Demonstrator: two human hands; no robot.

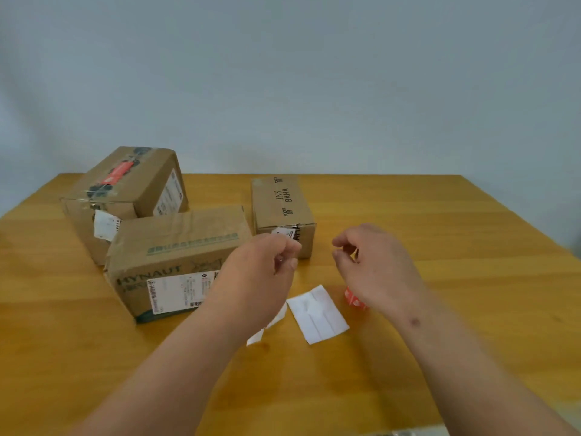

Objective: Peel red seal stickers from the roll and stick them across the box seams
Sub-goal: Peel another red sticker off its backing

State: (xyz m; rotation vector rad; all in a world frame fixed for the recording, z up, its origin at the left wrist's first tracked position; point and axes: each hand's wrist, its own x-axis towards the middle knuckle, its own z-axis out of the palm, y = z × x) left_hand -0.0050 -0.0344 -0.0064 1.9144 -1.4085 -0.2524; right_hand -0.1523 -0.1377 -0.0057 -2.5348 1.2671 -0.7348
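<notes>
Both my hands hang above the wooden table (440, 231), fingers curled inward. My left hand (267, 265) has its fingertips bunched together, though the blur keeps me from telling whether anything is pinched there. My right hand (374, 262) is curled the same way, with a speck of orange showing between finger and thumb (too small to say if it is a sticker). Just below my right hand, partly hidden by the wrist, lies the red sticker roll (354, 298) on the table. Between my forearms rests a white backing sheet (317, 314), and a second white strip (270, 324) peeks from under my left wrist. Beyond my left hand sits the HYNAUT box (176, 262), behind it a box with a red sticker (125, 190), and just past both hands the JNS box (283, 206).
</notes>
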